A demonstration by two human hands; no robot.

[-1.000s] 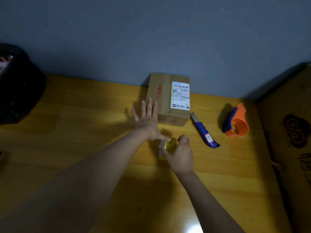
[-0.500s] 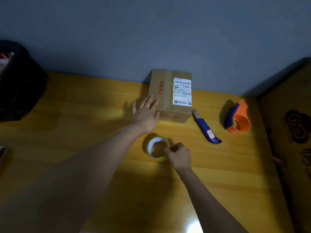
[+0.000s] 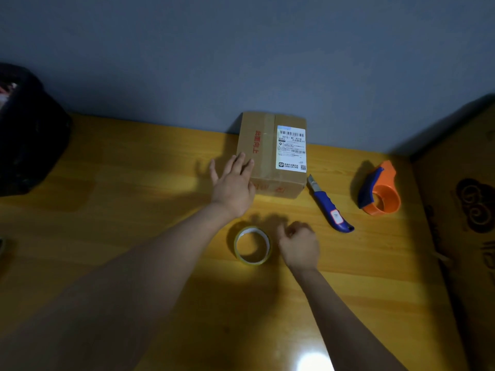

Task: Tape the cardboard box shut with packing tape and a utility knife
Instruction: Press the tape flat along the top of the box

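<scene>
Released within the last 1 second, the packing tape roll [image 3: 252, 245] now lies flat on the wooden table [image 3: 120, 204], nearer the camera than the cardboard box [image 3: 272, 153]. Right hand [image 3: 299, 245], fingers loosely curled on nothing, sits just right of the roll. Left hand [image 3: 233, 183], fingers spread, rests flat against the box's left near corner. Utility knife [image 3: 329, 204] lies just right of the box, an orange dispenser [image 3: 379, 191] beyond. Risk, judged: with only 1 palm bracing it, the light box could slide as tape is pulled.
</scene>
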